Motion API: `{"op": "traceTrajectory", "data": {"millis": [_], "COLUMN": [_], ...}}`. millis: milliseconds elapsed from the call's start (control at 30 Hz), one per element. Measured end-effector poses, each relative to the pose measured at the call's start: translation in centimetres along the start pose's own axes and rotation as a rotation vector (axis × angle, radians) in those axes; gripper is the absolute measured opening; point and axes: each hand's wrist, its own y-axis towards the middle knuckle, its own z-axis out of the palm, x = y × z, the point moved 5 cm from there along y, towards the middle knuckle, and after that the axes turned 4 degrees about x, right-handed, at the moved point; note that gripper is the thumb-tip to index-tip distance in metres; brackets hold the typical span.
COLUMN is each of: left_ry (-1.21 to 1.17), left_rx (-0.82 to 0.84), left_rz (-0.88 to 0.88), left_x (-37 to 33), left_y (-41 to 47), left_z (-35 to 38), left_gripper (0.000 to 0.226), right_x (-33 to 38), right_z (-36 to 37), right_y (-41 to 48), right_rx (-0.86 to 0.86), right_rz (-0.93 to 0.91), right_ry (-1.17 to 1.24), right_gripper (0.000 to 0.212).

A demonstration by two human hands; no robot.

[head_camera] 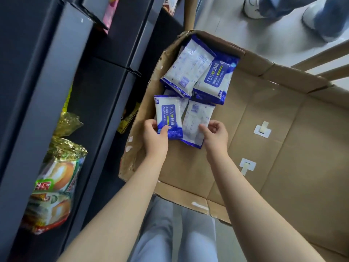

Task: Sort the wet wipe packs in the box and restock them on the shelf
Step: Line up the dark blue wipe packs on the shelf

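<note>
A large open cardboard box (273, 129) holds several blue-and-white wet wipe packs in its far left corner. My left hand (154, 133) grips the near end of a face-up pack (168, 114) printed "75% Alcohol Wipes". Right beside it, my right hand (215, 133) pinches the near edge of a face-down pack (196, 120) showing its barcode. Two more packs lie farther back: a face-down one (188, 69) and a face-up one (215, 80), overlapping each other.
A dark shelf unit (56, 91) runs along the left, with gold and green snack bags (54, 186) on a lower level and a pink packet (111, 12) higher up. Another person's shoes (255, 8) stand on the light floor beyond the box.
</note>
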Motion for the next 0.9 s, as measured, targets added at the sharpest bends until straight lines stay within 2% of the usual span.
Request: {"op": "traceTrajectory", "data": {"millis": [100,200,333,467,533,600,700,733,833,900], "left_ry": [-0.168,-0.301,-0.401,-0.543,-0.608,-0.660,-0.735,-0.751,-0.778,-0.788], "left_rx": [0.027,0.092,0.124,0.138,0.100,0.049,-0.030,-0.057,-0.169,-0.236], "left_rz": [-0.082,-0.128,-0.066,0.012,0.076,0.131,0.216,0.251,0.378,0.468], "left_x": [0.2,-0.9,-5.5,-11.1,-13.6,-15.9,-18.4,-19.1,-20.8,-21.1], "left_y": [-2.1,-5.8,-12.7,-20.8,-24.6,-28.1,-32.5,-33.9,-38.4,-41.2], "left_z": [-0.8,-2.4,-6.8,-12.0,-14.8,-18.0,-23.4,-25.2,-31.2,-35.0], "left_gripper": [0.020,0.017,0.013,0.013,0.014,0.020,0.016,0.016,0.015,0.018], "right_x": [1.2,3.5,8.5,15.1,18.7,22.3,26.4,27.4,29.9,30.9], "right_z": [-2.0,-5.3,-9.8,-12.4,-13.0,-12.8,-11.5,-11.1,-8.8,-7.7], "right_y": [-1.7,-4.9,-11.3,-19.1,-23.0,-27.0,-32.8,-34.7,-39.6,-43.2], "right_rx": [0.037,0.197,0.461,0.518,0.589,0.740,0.875,0.930,1.093,1.208], "right_rz": [0.002,0.021,0.012,0.015,-0.113,-0.261,-0.299,-0.286,-0.270,-0.250], "right_ry": [0.106,0.180,0.167,0.065,-0.018,-0.081,-0.103,-0.068,0.033,0.134], "right_gripper": [0.018,0.028,0.035,0.030,0.051,0.065,0.081,0.079,0.044,0.045]}}
